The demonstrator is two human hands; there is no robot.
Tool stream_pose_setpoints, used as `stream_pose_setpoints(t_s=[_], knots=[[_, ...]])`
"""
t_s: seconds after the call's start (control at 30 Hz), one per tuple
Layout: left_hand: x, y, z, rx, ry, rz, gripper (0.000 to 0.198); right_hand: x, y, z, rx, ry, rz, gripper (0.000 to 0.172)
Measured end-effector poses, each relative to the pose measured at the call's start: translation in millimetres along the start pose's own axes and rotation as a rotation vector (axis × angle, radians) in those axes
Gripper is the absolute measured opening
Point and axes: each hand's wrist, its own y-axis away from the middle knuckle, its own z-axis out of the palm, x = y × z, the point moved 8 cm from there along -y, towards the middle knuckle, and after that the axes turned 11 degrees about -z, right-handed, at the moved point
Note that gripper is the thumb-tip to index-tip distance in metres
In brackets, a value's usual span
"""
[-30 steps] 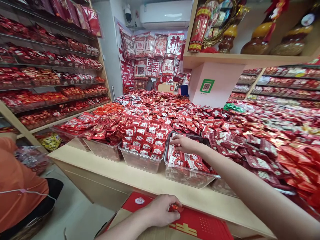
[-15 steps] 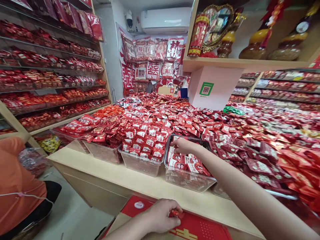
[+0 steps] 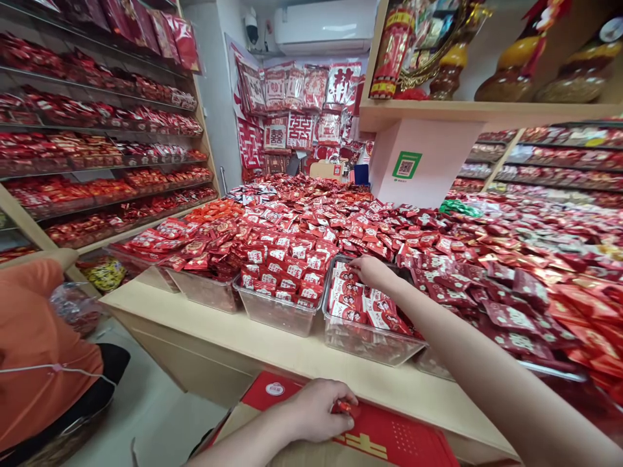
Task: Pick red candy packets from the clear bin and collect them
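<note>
My left hand (image 3: 324, 410) is closed around a small red wrapped candy (image 3: 343, 407), mostly covered by the fingers, above a red-and-brown cardboard box (image 3: 403, 436). In a clear plastic bin (image 3: 372, 347) on the counter, red-and-white candy packets (image 3: 346, 301) stand in neat rows. My right hand (image 3: 374, 271) reaches over that bin's right side. Its fingertips are bent down and pressed together on a packet at the back of the left row. Left of it, a second clear bin (image 3: 277, 318) is heaped with similar red packets (image 3: 285, 272).
A wooden counter edge (image 3: 302, 347) runs across the front. Maroon packets (image 3: 509, 314) are piled to the right. An overhead shelf (image 3: 487, 111) juts out at upper right. A person in an orange top (image 3: 43, 337) is low at the left, beside stocked shelves (image 3: 111, 155).
My right hand has shifted slightly, its fingers drawn closer together at the back of the row, where more packets now stand aligned. My left hand keeps its hold. The view has moved a little.
</note>
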Motion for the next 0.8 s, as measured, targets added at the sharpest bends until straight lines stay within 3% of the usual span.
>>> stream_pose_setpoints(t_s=[0.17, 0.33, 0.6, 0.8], knots=[[-2, -2, 1.9, 0.001, 0.001, 0.004, 0.034, -2, 1, -6, -0.051, 0.023, 0.019, 0.028], [-2, -2, 3.7, -0.013, 0.012, 0.026, 0.034, -7, 7, -22, 0.010, 0.004, 0.002, 0.024], [-1, -2, 2.8, -0.010, 0.010, 0.016, 0.034, -10, 1, -11, -0.074, 0.036, 0.004, 0.015], [-1, -1, 3.3, -0.014, -0.002, 0.023, 0.036, -4, -4, -32, -0.050, -0.012, 0.062, 0.017]])
